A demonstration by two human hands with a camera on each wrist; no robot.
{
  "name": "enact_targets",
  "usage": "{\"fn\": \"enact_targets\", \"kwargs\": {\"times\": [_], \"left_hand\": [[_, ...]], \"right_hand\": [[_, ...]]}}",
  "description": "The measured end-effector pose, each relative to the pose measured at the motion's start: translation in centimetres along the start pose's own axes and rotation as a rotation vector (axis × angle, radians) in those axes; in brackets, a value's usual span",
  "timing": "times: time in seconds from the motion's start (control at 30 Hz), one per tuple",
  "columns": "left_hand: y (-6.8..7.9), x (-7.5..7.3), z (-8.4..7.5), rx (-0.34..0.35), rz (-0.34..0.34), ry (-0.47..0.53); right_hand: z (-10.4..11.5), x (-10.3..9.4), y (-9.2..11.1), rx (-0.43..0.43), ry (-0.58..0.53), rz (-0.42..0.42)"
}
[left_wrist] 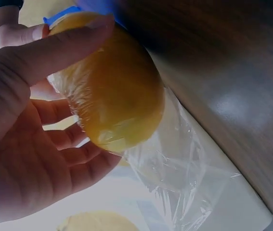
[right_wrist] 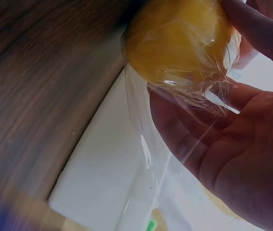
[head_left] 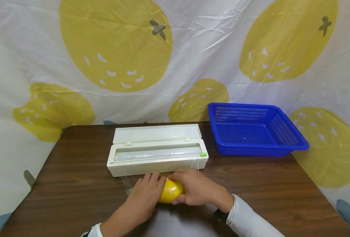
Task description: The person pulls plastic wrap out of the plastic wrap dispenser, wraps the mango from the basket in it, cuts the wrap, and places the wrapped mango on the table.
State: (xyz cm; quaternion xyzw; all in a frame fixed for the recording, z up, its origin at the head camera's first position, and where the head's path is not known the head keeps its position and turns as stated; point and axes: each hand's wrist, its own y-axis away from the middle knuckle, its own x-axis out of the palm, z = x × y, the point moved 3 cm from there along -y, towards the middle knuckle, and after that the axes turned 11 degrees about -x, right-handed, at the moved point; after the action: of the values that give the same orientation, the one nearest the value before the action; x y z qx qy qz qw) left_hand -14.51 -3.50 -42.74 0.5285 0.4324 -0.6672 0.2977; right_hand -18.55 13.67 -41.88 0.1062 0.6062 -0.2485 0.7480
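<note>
A rounded yellow fruit [head_left: 172,191], with clear cling film [left_wrist: 175,159] drawn over its skin, is between both hands close above the table. My left hand [head_left: 146,194] grips its left side, the thumb laid across the fruit in the left wrist view. On the opposite side my right hand [head_left: 197,187] holds it with thumb and curled fingers. Wrinkled film bunches by the right fingers in the right wrist view. From the fruit the film stretches back to a white cling film dispenser [head_left: 160,168], whose lid [head_left: 157,133] is raised, showing the film roll [head_left: 160,153].
A green slider [head_left: 203,154] sits at the dispenser's right end. Behind and to the right stands a blue plastic basket [head_left: 252,150]. The dark wooden table [head_left: 266,184] backs onto a white cloth [head_left: 192,65] printed with yellow fruit.
</note>
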Motion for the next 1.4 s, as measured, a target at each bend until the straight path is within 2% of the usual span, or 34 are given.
{"fn": "enact_targets", "kwargs": {"times": [0.1, 0.33, 0.43, 0.6, 0.77, 0.9, 1.03, 1.17, 1.4], "left_hand": [[-0.5, 0.1, 0.3, 0.012, 0.000, 0.015], [-1.8, -0.1, 2.2, 0.054, 0.073, 0.246], [-2.2, -0.1, 2.9, 0.056, 0.107, 0.313], [-3.1, 0.2, 3.9, 0.062, 0.169, 0.397], [-3.7, 0.0, 4.7, 0.062, 0.236, 0.472], [-3.9, -0.2, 5.0, 0.056, 0.260, 0.538], [-3.9, -0.2, 5.3, 0.013, 0.300, 0.589], [-3.8, -0.1, 5.4, 0.003, 0.292, 0.588], [-3.7, 0.0, 4.8, -0.003, 0.213, 0.534]], "right_hand": [[-0.3, 0.0, 0.0, 0.009, -0.036, 0.014], [-0.9, 0.0, 0.2, 0.039, -0.107, 0.010], [-0.7, -0.1, 0.4, 0.048, -0.071, -0.022], [0.3, -0.3, 0.3, 0.004, 0.046, -0.101], [0.6, 0.1, 0.0, -0.025, 0.131, -0.121], [0.3, 0.4, -0.2, -0.043, 0.158, -0.171], [-0.5, 0.6, -0.4, -0.020, 0.115, -0.223], [-1.3, 0.7, -0.5, 0.021, 0.008, -0.240], [-2.1, 0.4, -0.6, 0.010, -0.114, -0.222]]}}
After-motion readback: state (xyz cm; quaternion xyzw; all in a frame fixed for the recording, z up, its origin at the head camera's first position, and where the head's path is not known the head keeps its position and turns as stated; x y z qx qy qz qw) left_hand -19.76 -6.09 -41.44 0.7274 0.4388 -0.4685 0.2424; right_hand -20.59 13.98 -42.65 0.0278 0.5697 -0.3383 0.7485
